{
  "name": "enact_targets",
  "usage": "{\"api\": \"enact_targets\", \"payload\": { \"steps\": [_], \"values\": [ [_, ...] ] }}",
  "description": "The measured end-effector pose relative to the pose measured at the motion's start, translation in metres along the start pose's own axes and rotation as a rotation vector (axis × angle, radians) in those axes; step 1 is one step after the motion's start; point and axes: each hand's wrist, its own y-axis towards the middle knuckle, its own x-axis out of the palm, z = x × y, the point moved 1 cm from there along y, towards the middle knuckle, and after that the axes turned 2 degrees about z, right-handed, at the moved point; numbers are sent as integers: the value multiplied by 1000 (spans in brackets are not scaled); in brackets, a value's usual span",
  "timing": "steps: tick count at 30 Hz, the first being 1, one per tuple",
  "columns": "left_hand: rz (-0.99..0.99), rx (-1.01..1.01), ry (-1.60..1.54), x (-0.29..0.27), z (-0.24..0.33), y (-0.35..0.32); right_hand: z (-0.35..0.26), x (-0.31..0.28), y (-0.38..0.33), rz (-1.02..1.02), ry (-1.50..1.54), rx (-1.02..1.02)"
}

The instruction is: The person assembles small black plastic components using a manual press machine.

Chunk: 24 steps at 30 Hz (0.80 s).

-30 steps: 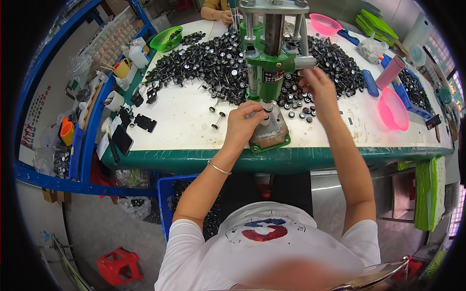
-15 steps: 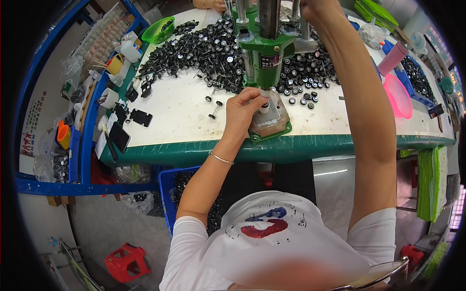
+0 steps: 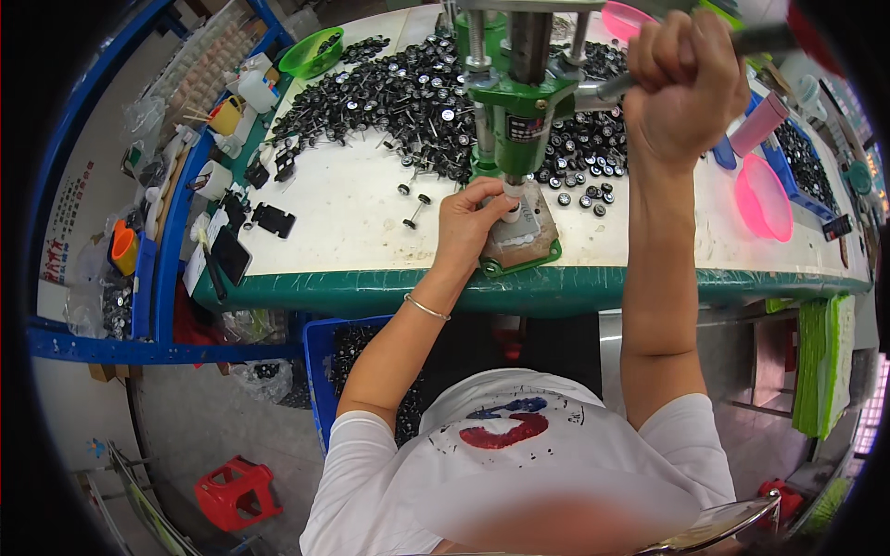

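Note:
A green hand-operated press stands on the white table, its white-tipped ram down over a white post on the base plate. My left hand is at that gap, thumb and fingers pinched together beside the ram tip. Whatever small part they hold is hidden by the fingertips. My right hand is wrapped round the press's metal lever, to the right of the press and raised above the table. Left of my left hand lie a pair of small black wheels on an axle.
A large heap of black wheels with metal axles spreads behind the press; loose wheels lie to its right. A green bowl stands far left, a pink basin right. A blue crate sits below the table edge.
My right hand has come down and toward me with the lever, and the press ram has lowered onto the post. My left hand stays at the post, fingers still pinched.

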Motion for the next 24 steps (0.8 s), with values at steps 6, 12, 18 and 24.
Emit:
{"api": "enact_targets", "payload": {
  "steps": [6,12,18,24],
  "values": [
    [106,-82,-87,3,-9,-2,1,-5,0,-11,-29,-18],
    [96,-123,-56,3,-3,-3,-3,-1,0,-17,-52,-12],
    [88,-102,-46,5,-5,-3,-2,-5,9,-61,-49,135],
    [52,-43,-73,10,7,2,46,-9,71,-274,299,784]
  ]
}}
